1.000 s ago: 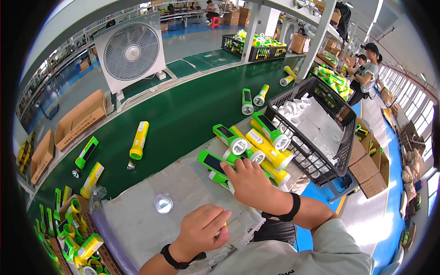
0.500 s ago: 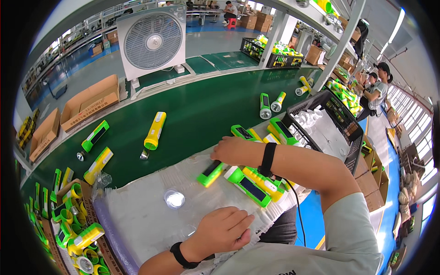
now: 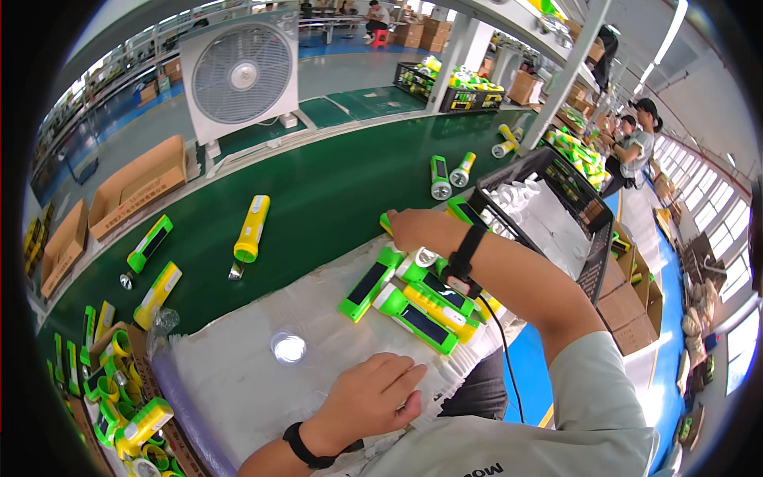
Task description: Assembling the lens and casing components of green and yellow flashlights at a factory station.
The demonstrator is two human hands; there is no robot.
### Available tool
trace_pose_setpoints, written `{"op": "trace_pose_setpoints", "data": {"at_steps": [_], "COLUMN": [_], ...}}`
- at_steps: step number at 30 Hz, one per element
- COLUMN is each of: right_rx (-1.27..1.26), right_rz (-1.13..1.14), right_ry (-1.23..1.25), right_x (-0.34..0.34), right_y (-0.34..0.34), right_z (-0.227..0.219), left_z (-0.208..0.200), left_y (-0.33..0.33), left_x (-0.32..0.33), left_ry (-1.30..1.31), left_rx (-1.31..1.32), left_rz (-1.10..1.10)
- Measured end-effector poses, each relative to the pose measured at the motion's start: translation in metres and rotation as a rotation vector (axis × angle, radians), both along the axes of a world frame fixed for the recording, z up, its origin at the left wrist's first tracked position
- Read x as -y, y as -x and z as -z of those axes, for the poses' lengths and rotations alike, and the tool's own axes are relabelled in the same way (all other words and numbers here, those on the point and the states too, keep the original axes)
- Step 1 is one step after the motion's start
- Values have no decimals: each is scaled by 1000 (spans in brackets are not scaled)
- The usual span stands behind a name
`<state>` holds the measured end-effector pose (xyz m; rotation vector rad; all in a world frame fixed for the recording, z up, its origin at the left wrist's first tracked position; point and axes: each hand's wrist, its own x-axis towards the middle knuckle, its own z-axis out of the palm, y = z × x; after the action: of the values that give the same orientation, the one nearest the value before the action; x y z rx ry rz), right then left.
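Observation:
My right hand (image 3: 413,230) reaches across to the far side of a pile and closes on a green flashlight (image 3: 386,223), mostly hidden behind the fingers. Just below it, on a white-covered work surface (image 3: 238,362), lie several green and yellow flashlights with dark panels, among them a green one (image 3: 370,285) at the pile's left and another (image 3: 416,321) in front. My left hand (image 3: 372,397) rests near the front edge, loosely bent, thumb apart, holding nothing. A round clear lens-like disc (image 3: 288,348) shines beyond it.
A green belt (image 3: 334,211) runs behind, carrying scattered flashlights such as a yellow one (image 3: 252,228). A black crate (image 3: 592,208) with white parts stands right. At lower left is a box of flashlight bodies (image 3: 119,389). A white fan (image 3: 242,75) stands beyond; people work at far right.
My right hand has left one green flashlight at the pile's left and moved up and away to another. The left hand stays near the front edge. The whole view has shifted slightly.

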<state>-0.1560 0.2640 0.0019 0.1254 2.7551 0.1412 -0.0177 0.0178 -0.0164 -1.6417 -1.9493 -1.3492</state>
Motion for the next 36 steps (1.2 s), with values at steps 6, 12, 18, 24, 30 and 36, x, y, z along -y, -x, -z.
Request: {"op": "trace_pose_setpoints", "data": {"at_steps": [6, 12, 18, 24, 30, 36], "right_rx": [-55, -113, -392, -518, -746, -729], "right_rz": [97, 133, 68, -181, -30, -31], "right_ry": [159, 190, 360, 595, 182, 40], "right_x": [-18, -23, 2, 45, 22, 18], "right_y": [-2, -16, -88, -217, -208, -196], "right_z": [8, 3, -50, 1, 17, 30], "left_z": [-1, -1, -1, 9, 19, 18], "left_y": [-7, -10, -9, -7, -8, -8], "left_x": [-2, -6, -3, -4, -1, 0], "left_ry": [18, 36, 69, -10, -37, -65], "left_rx": [-25, -27, -61, -17, -2, 111], "left_rz": [7, 16, 35, 32, 41, 34]}}
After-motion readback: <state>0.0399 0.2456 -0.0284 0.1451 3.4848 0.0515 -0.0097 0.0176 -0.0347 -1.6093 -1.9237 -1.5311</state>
